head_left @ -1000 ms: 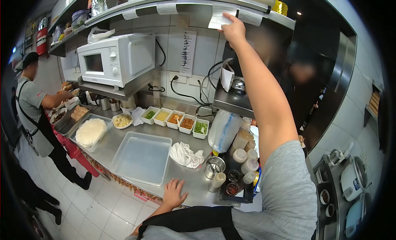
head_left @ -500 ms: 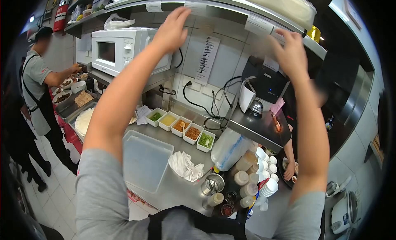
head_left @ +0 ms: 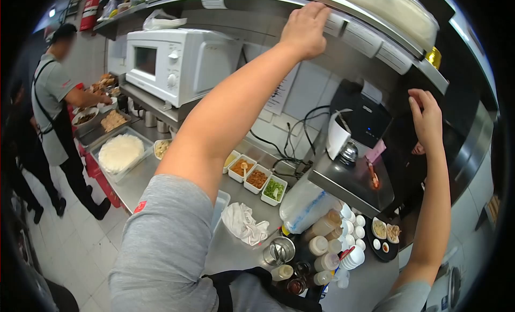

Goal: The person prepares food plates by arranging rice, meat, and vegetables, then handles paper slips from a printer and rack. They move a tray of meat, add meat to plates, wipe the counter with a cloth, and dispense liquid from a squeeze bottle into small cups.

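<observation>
My left hand (head_left: 304, 32) is raised to the edge of the metal shelf (head_left: 257, 2), its fingers stretched out near the paper slips (head_left: 362, 38) hanging there. Its palm side is hidden, and I see nothing held. My right hand (head_left: 427, 119) is up to the right of the black printer (head_left: 360, 116), fingers loosely bent, thumb apart, with nothing in it. Below the printer, a call bell (head_left: 348, 152) and a pink slip (head_left: 375, 150) are on a steel stand (head_left: 343, 184).
A white microwave (head_left: 177, 65) stands at the left. On the counter are small food tubs (head_left: 257, 178), a white cloth (head_left: 244, 224), squeeze bottles (head_left: 324, 223), stacked white cups (head_left: 353, 257) and a black tray (head_left: 385, 250). A co-worker (head_left: 53, 97) handles food at far left.
My left hand has moved right along the shelf edge. My right hand has dropped lower and away from the slips. The view has shifted, and the other person's hand over the black tray has withdrawn.
</observation>
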Demonstrator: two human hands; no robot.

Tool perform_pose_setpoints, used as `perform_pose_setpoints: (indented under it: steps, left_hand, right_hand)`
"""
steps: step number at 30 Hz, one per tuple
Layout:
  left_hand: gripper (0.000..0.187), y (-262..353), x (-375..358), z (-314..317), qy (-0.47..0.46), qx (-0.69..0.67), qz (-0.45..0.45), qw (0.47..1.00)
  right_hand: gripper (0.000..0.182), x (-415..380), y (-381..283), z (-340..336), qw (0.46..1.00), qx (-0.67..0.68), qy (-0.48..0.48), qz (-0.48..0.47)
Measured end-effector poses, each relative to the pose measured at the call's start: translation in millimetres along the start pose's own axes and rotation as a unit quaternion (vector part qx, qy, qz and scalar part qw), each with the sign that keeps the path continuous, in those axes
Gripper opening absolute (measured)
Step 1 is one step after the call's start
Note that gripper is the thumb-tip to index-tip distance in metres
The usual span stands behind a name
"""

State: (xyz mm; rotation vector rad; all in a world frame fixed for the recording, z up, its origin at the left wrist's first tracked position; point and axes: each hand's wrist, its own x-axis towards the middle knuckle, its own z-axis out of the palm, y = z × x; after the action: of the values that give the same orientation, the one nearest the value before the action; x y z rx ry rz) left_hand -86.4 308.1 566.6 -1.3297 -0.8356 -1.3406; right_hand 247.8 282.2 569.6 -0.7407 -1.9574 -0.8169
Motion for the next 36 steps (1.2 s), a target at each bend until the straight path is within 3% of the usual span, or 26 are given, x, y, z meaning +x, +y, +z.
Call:
perform_pose_setpoints:
  steps: [1,3,4,5,6,7,8,9,10,12,13,15,17,20,22,23,24,27,28,30,31,34,35,36]
  left_hand:
    - [0.054,-3,1,-6,0.015,-0.012,0.013,1.0]
    - [0.055,-29,8,-37,-0.03,-0.04,-0.069,0.996]
    - [0.058,-41,13,-62,-0.085,-0.071,-0.211,0.971]
    - [0.053,-107,-2,-12,0.126,0.111,-0.11,0.98]
    - [0.062,-137,-4,-25,0.07,0.084,-0.221,0.969]
    - [0.058,-160,-8,-36,0.072,0.103,-0.277,0.953]
    - [0.058,-197,-10,-48,0.002,0.085,-0.226,0.97]
    - [0.055,-250,-10,-45,-0.06,0.157,-0.234,0.958]
    - [0.053,-281,-12,-47,-0.106,0.091,-0.191,0.972]
    - [0.056,-265,-20,-39,-0.039,0.125,-0.189,0.973]
    - [0.06,-223,-19,-49,-0.059,0.101,-0.202,0.972]
    - [0.059,-188,-21,-43,-0.038,0.049,-0.134,0.989]
    - [0.058,-153,-19,-34,-0.023,0.025,-0.08,0.996]
    - [0.062,-98,-11,-27,-0.024,-0.024,0.004,0.999]
    - [0.057,-76,-9,-20,-0.01,-0.022,0.022,0.999]
    - [0.06,-56,-9,-24,-0.038,-0.065,-0.031,0.997]
    - [0.06,-49,-9,-18,-0.03,-0.062,-0.024,0.997]
    - [0.06,-43,-7,-18,-0.024,-0.051,-0.018,0.998]
    - [0.06,-42,-7,-20,-0.026,-0.047,-0.017,0.998]
    - [0.059,-41,-7,-25,-0.006,-0.006,0.005,1.0]
    - [0.058,-38,-7,-27,0.004,0.013,0.016,1.0]
    - [0.043,-13,-20,-39,-0.039,-0.067,-0.037,0.996]
    - [0.04,2,-29,-40,-0.139,-0.243,-0.147,0.949]
    - [0.042,22,-38,-42,-0.229,-0.405,-0.251,0.849]
  right_hand:
    - [0.017,-1,-3,4,1.0,0.008,-0.004,0.003]
    - [0.017,-4,-4,5,1.0,0.018,-0.008,0.016]
    - [0.017,-6,-6,3,1.0,0.018,-0.001,0.017]
    - [0.017,-8,-6,0,0.999,0.03,-0.006,0.024]
    - [0.017,-10,-5,-6,0.999,0.041,-0.013,0.034]
    - [0.017,-13,-3,-10,0.998,0.045,-0.025,0.045]
    - [0.017,-16,-1,-14,0.997,0.049,-0.038,0.056]
    - [0.016,-18,1,-18,0.995,0.052,-0.05,0.067]
    - [0.016,-19,3,-19,0.992,0.063,-0.065,0.084]
    - [0.016,-19,9,-17,0.992,0.054,-0.078,0.083]
    - [0.017,-17,16,-6,0.994,0.046,-0.075,0.063]
    - [0.019,-10,31,20,0.997,0.042,-0.069,0.019]
    - [0.021,2,32,47,0.99,0.074,-0.09,0.074]
    - [0.03,21,33,89,0.984,0.0,-0.118,0.133]
    - [0.05,33,51,125,0.959,-0.026,-0.189,0.209]
    - [0.054,36,62,144,0.952,-0.019,-0.191,0.237]
    - [0.057,36,73,164,0.945,-0.013,-0.192,0.265]
    - [0.059,42,66,171,0.937,0.07,-0.074,0.336]
    - [0.058,40,56,162,0.931,0.138,0.017,0.336]
    - [0.056,43,40,141,0.874,0.316,0.162,0.332]
    - [0.046,43,47,138,0.823,0.442,0.155,0.321]
    - [0.045,25,31,96,0.761,0.59,0.074,0.257]
    - [0.045,15,13,76,0.747,0.617,0.031,0.244]
    - [0.045,4,-4,58,0.729,0.644,-0.013,0.23]
